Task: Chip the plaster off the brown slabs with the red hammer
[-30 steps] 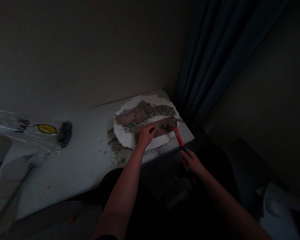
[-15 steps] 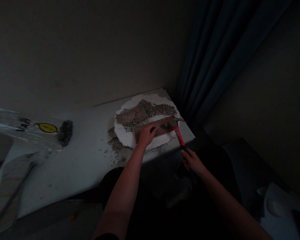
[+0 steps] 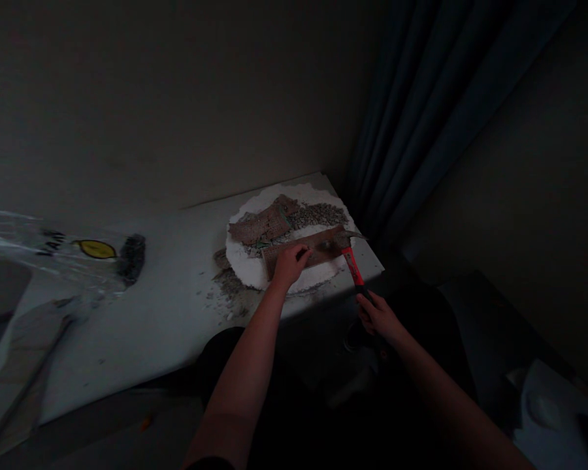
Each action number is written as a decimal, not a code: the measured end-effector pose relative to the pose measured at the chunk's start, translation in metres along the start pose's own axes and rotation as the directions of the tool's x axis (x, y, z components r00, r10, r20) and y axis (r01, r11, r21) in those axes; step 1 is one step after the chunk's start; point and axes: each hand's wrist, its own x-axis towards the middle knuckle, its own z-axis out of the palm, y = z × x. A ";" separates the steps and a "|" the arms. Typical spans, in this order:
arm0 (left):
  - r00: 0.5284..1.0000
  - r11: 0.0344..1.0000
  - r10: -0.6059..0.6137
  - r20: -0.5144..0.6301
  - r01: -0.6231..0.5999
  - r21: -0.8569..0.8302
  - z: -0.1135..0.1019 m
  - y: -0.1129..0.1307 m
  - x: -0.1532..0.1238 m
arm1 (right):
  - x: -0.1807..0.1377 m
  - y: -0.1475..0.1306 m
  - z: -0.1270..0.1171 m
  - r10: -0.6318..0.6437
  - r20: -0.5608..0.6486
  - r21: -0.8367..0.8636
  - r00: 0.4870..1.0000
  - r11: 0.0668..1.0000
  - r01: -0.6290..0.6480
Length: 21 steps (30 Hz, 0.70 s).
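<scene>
My left hand [image 3: 288,264] presses down on a brown rectangular slab [image 3: 308,249] that lies on a round white foam pad [image 3: 304,279] at the table's far right corner. Its fingers are curled over the slab's near edge. My right hand [image 3: 378,316] is closed round the black grip of a hammer with a red handle [image 3: 353,267]. The hammer's head rests on the right end of the slab. A second brown piece [image 3: 262,226] and a heap of grey crumbs [image 3: 318,214] lie further back on the pad.
Grey rubble [image 3: 228,287] is scattered on the white table [image 3: 151,307] left of the pad. A clear plastic bag [image 3: 49,254] with a yellow label lies at the left, a dark lump [image 3: 132,256] beside it. A dark curtain [image 3: 421,117] hangs at the right.
Almost nothing has moved. Both hands and the hammer keep their places; the view has shifted slightly.
</scene>
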 end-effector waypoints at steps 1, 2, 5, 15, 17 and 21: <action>1.000 1.000 0.004 0.002 -0.004 0.002 0.000 0.000 0.000 | 0.001 0.000 0.000 0.002 -0.001 -0.007 1.000 1.000 -0.002; 1.000 1.000 0.012 0.001 -0.012 0.005 0.001 0.000 -0.001 | 0.001 0.000 0.000 0.003 -0.003 -0.019 1.000 1.000 -0.003; 0.997 0.997 0.074 -0.020 -0.074 0.012 0.002 0.000 -0.002 | -0.003 -0.009 -0.001 -0.034 -0.038 -0.148 0.999 0.989 0.028; 0.994 0.992 0.108 0.013 -0.109 0.068 0.005 0.002 -0.002 | -0.041 -0.094 0.008 -0.330 0.034 -0.720 0.943 0.647 0.252; 0.995 0.992 0.096 0.021 -0.097 0.081 0.004 0.002 -0.002 | -0.040 -0.096 0.010 -0.307 0.038 -0.756 0.951 0.614 0.229; 0.997 0.994 0.075 0.017 -0.076 0.074 0.004 0.003 -0.001 | -0.040 -0.091 0.015 -0.300 0.058 -0.757 0.952 0.608 0.238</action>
